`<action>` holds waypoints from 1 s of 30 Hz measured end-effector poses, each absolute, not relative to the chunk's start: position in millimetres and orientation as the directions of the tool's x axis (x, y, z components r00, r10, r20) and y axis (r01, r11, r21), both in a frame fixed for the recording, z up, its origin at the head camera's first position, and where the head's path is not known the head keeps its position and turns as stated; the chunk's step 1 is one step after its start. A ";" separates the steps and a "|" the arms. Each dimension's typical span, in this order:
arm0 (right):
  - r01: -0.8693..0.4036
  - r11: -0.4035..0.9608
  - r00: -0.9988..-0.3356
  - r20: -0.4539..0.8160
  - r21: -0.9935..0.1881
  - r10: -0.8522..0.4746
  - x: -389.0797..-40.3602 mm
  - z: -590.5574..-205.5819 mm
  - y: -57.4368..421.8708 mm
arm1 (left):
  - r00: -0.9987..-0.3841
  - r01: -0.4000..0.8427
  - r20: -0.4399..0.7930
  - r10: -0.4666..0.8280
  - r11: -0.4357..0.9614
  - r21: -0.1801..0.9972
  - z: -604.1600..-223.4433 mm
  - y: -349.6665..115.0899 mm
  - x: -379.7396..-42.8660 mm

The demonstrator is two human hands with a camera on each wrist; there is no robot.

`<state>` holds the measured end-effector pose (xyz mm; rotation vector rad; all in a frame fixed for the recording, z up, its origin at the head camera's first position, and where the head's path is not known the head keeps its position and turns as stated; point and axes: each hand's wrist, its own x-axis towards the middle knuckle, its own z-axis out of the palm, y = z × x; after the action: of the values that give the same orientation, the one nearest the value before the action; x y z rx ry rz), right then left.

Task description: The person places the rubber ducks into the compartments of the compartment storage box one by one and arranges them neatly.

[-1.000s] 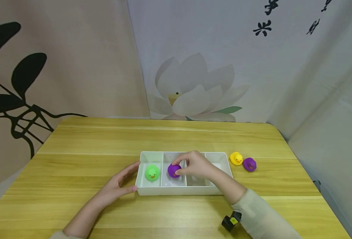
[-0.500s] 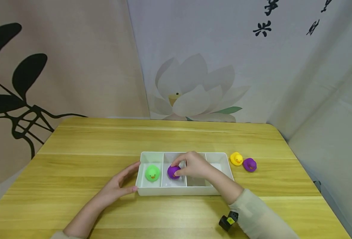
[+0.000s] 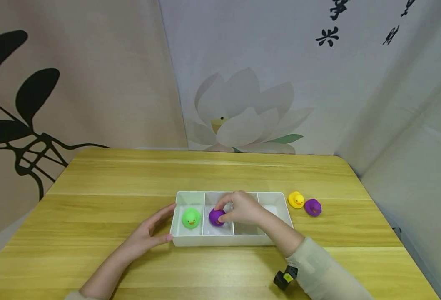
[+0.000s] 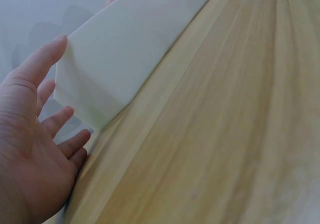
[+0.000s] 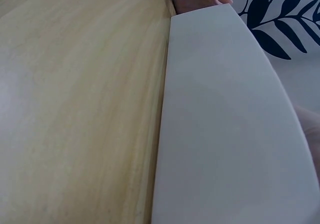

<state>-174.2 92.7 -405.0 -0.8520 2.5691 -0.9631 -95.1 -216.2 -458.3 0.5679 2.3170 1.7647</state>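
Observation:
A long white divided tray [image 3: 220, 241] sits on the wooden table. My left hand [image 3: 143, 235] rests against its left end, thumb at the front corner and fingers spread along the side; in the left wrist view the fingers of this hand [image 4: 37, 134] look relaxed and nearly straight. My right hand [image 3: 242, 208] reaches over the tray and pinches a purple rubber duck [image 3: 215, 217] between thumb and fingers, low inside the second compartment from the left. A green rubber duck [image 3: 191, 218] sits in the leftmost compartment. The tray wall [image 5: 225, 114] hides most of the right hand in its wrist view.
To the right of the tray, a yellow rubber duck [image 3: 296, 200] and another purple duck [image 3: 312, 207] stand close together on the table [image 3: 130, 175]. Behind the table hangs a printed cloth [image 3: 250, 50]. A small black device [image 3: 285, 277] is at the right sleeve.
My right hand and the purple duck have shifted very slightly left within the same compartment. The left hand stays at the tray's end.

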 end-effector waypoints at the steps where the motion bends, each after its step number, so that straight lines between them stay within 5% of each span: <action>1: -0.431 0.607 -0.792 -0.042 -0.668 -0.609 -173.9 -404.9 92.8 | -0.912 0.194 0.090 0.400 0.228 0.954 -458.3 -216.2 -95.0; 11: -0.386 0.604 -0.826 -0.030 -0.697 -0.562 -166.9 -385.9 100.6 | -0.911 0.190 0.094 0.403 0.206 0.960 -457.6 -215.2 -94.1; 30: -0.442 0.486 -0.859 0.199 -0.754 -0.472 -136.8 -365.3 145.1 | -0.912 0.185 0.094 0.398 0.197 0.963 -457.5 -216.4 -95.2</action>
<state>-136.8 145.1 -365.3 -0.8233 2.6783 -1.3430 -95.2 -216.4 -457.5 0.5650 2.2876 1.8001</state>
